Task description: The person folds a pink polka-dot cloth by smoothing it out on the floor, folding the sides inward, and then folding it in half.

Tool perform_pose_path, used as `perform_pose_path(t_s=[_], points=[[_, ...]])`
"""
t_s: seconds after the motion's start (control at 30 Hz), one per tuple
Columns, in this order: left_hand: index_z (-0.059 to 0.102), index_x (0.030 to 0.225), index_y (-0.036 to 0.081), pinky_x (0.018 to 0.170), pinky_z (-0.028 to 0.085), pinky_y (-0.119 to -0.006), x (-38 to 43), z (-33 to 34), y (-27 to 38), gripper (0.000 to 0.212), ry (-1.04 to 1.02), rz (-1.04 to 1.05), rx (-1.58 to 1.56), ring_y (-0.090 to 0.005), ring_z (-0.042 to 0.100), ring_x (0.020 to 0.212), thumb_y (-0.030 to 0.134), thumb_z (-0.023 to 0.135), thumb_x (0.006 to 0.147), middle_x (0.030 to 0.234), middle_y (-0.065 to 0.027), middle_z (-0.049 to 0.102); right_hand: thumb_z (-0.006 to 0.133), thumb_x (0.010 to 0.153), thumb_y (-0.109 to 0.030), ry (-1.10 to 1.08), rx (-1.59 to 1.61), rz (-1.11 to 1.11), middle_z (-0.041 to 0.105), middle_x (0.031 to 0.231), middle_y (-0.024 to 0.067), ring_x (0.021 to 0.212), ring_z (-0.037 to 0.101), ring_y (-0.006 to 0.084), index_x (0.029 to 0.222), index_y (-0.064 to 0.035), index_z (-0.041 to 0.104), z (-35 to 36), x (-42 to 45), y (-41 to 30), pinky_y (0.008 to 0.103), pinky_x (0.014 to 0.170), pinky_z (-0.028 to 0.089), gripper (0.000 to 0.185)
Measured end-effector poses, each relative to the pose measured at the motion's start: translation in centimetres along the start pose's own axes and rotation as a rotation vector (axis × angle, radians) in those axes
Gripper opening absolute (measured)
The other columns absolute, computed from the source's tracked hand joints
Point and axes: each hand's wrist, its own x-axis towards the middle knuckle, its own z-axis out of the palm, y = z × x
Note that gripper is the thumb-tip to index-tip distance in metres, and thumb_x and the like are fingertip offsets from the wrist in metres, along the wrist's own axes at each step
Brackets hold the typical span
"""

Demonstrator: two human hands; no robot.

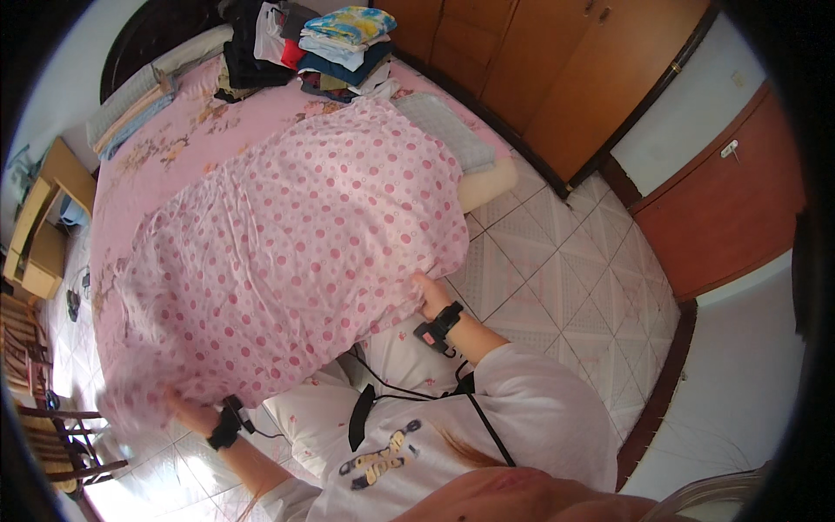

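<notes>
A pink polka-dot sheet [293,228] lies spread across the near part of the bed, over a pink flowered bedsheet [156,169]. My left hand [186,410] grips its edge at the lower left, where the cloth is blurred and bunched. At the near right, my right hand [430,293] holds the edge near a corner, its fingers partly hidden by the fabric. Both wrists wear black straps with cables. The sheet's near edge hangs between the hands, in front of my legs.
Folded clothes [346,52] are stacked at the bed's far side beside dark garments [251,52]. A grey folded cloth [450,130] lies by the right edge. Wooden chairs [59,450] stand at left, a wooden wardrobe [541,72] and red door [717,196] at right.
</notes>
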Motion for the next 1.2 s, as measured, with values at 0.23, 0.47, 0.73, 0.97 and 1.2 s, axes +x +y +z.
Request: perform_pose_path(t_s=[0.23,0.47,0.73,0.97,1.2], points=[[0.054,0.107,0.003,0.102,0.024,-0.046,-4.2,10.5,-6.1,0.046,-0.990,0.685,0.883,-0.0316,0.053,0.097,0.013,0.065,0.063,0.089,-0.0135,0.060,0.065,0.073,-0.018,0.037,-0.250,0.035,0.058,0.086,0.0072,0.069,0.058,0.0185,0.103,-0.0022,0.055,-0.3,0.7,0.0,0.0300,0.053,0.047,0.036],[0.053,0.110,0.002,0.100,0.027,-0.045,-5.4,11.7,-3.7,0.047,-1.024,0.420,0.878,-0.0348,0.051,0.101,0.009,0.063,0.065,0.101,-0.0167,0.058,0.065,0.074,-0.014,0.096,-0.176,0.008,0.058,0.083,0.0077,0.069,0.057,0.0168,0.093,0.0012,0.057,-1.5,1.6,0.0,0.0314,0.056,0.047,0.026],[0.044,0.116,-0.003,0.085,0.043,-0.038,2.2,0.4,0.8,0.045,0.174,0.142,-0.241,-0.0260,0.051,0.099,0.032,0.046,0.087,0.109,-0.0136,0.050,0.059,0.079,-0.018,-0.022,-0.264,0.016,0.059,0.080,0.0014,0.072,0.059,0.0156,0.095,-0.0075,0.058,-1.1,2.4,0.7,0.0317,0.060,0.049,0.019],[0.047,0.100,-0.004,0.084,0.044,-0.049,4.1,-17.1,-13.5,0.035,0.569,-0.340,-0.508,-0.0339,0.050,0.098,0.016,0.052,0.071,0.104,-0.0172,0.049,0.061,0.078,-0.021,0.044,-0.240,0.134,0.055,0.083,0.0019,0.075,0.056,0.0166,0.093,-0.0100,0.055,0.1,1.3,0.2,0.0300,0.060,0.048,0.018],[0.043,0.119,0.002,0.092,0.038,-0.051,1.4,-14.9,-13.1,0.058,0.380,-0.501,-0.508,-0.0347,0.045,0.109,0.032,0.056,0.072,0.121,-0.0172,0.044,0.061,0.078,-0.020,0.020,-0.214,0.093,0.054,0.100,0.0081,0.091,0.054,0.0233,0.104,-0.0049,0.051,-0.7,1.6,-0.2,0.0379,0.077,0.047,0.032]])
